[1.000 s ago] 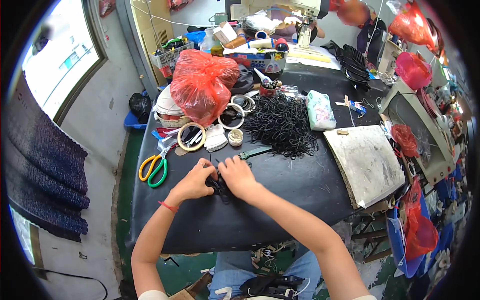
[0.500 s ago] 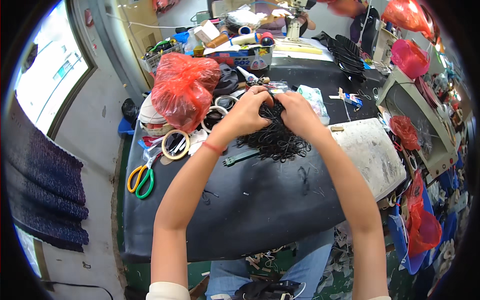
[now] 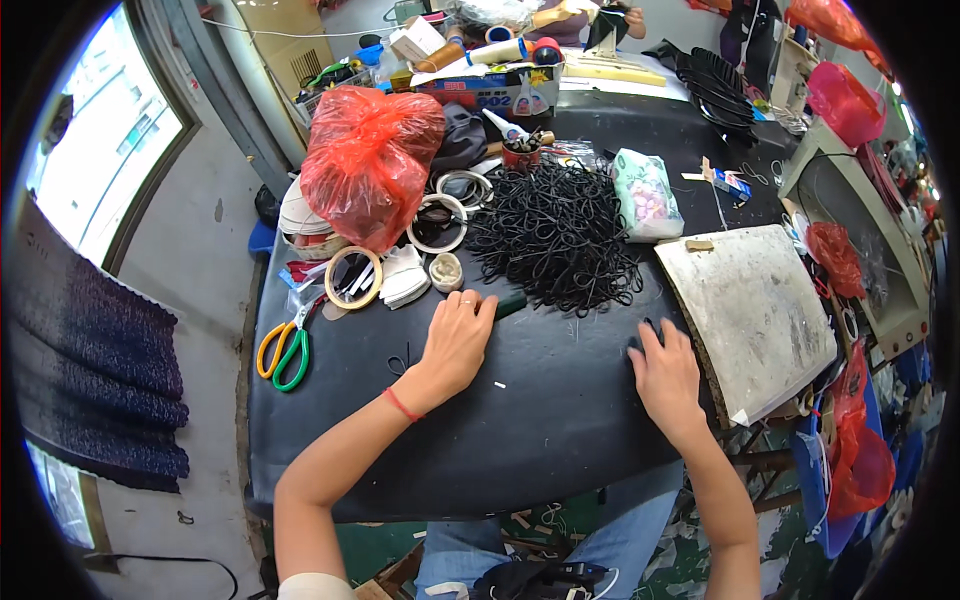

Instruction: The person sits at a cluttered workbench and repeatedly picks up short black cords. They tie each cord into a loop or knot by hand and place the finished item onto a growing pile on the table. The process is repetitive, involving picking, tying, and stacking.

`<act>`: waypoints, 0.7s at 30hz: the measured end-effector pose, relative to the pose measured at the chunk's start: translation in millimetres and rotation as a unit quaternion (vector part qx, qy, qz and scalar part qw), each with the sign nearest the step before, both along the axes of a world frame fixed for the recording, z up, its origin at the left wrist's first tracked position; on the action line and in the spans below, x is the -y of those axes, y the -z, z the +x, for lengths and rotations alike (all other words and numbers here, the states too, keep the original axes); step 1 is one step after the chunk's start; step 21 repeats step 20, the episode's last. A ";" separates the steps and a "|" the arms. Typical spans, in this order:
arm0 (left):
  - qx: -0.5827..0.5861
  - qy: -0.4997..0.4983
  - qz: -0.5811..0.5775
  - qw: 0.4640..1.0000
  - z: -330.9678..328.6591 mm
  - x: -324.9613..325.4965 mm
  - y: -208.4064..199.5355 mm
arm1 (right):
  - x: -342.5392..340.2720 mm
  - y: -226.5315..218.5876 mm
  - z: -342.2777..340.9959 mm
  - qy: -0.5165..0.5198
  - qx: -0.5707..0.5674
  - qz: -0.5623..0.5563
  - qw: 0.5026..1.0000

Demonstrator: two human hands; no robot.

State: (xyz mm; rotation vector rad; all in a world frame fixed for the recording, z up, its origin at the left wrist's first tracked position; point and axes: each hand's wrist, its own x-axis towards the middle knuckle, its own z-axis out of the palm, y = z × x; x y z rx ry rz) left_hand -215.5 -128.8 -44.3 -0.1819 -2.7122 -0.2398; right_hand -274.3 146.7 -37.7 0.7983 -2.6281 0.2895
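A big heap of black cord loops (image 3: 560,235) lies on the black-topped table in front of me. Near its front left edge, my left hand (image 3: 455,345) curls over a narrow dark green tool (image 3: 511,305). Only one end of this tool shows past my fingers; its exact kind is hidden. My right hand (image 3: 667,378) is low over the table, right of the heap's front. At its thumb and fingertips a small piece of black cord (image 3: 634,345) shows, apparently pinched.
A red plastic bag (image 3: 365,165), tape rolls (image 3: 353,278), a small round tub (image 3: 446,271) and scissors (image 3: 291,352) with orange and green handles are at left. A worn white board (image 3: 755,310) lies at right, beside a clear packet (image 3: 647,195).
Both hands have left the cord heap, which now lies spread out. My left hand came down onto the green tool; my right moved down and right, where stray cord lay.
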 end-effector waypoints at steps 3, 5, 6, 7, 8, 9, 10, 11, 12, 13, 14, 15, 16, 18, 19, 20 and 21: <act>-0.088 0.001 0.032 0.996 8.5 20.4 -10.3 | -17.1 16.3 8.1 -0.008 0.012 -0.024 1.000; -0.123 -0.078 0.017 0.989 0.9 45.0 -40.4 | -16.9 17.4 13.0 -0.034 0.037 -0.058 0.997; -0.153 -0.086 0.020 0.984 -7.3 60.6 -44.2 | -9.0 14.3 16.5 -0.037 0.044 -0.082 0.995; -0.184 -0.091 0.024 0.978 -15.7 67.8 -47.6 | -7.1 14.4 16.6 -0.046 0.054 -0.088 0.994; -0.171 -0.073 0.019 0.982 -11.3 68.2 -46.9 | -6.5 15.5 17.8 -0.055 0.064 -0.094 0.992; -0.098 -0.099 0.040 0.989 -1.1 60.7 -43.3 | -7.4 16.5 17.8 -0.064 0.075 -0.100 0.990; -0.024 -0.113 0.060 0.991 6.5 45.5 -37.7 | -13.6 19.2 15.5 -0.064 0.068 -0.136 0.986; 0.051 -0.131 0.075 0.987 17.6 37.2 -34.1 | -10.0 15.4 13.1 -0.085 0.056 -0.160 0.982; -0.005 -0.110 0.011 0.994 19.8 36.6 -22.7 | -2.8 7.4 5.9 -0.105 0.044 -0.183 0.976; 0.016 -0.119 0.021 0.992 24.8 39.1 -15.9 | 9.1 -2.5 0.8 -0.131 0.036 -0.208 0.969; 0.035 -0.128 0.033 0.991 26.3 40.5 -9.0 | 25.1 -16.1 -7.4 -0.155 -0.007 -0.232 0.960; 0.051 -0.135 0.047 0.988 24.4 41.4 -4.5 | 43.9 -30.7 -21.2 -0.178 -0.052 -0.254 0.949; 0.040 -0.134 0.046 0.989 22.2 40.5 0.5 | 60.2 -39.3 -40.7 -0.193 -0.069 -0.254 0.945; 0.122 -0.140 0.128 0.974 18.9 44.2 2.4 | 88.1 -45.3 -71.0 -0.176 -0.084 -0.235 0.952; 0.156 -0.142 0.167 0.963 15.2 48.5 -1.1 | 97.3 -47.1 -79.9 -0.143 -0.089 -0.217 0.961; 0.189 -0.138 0.181 0.955 16.0 51.5 -3.2 | 99.4 -49.2 -81.6 -0.148 -0.051 -0.240 0.958; 0.189 -0.138 0.181 0.955 16.0 51.5 -3.2 | 99.4 -49.2 -81.6 -0.148 -0.051 -0.240 0.958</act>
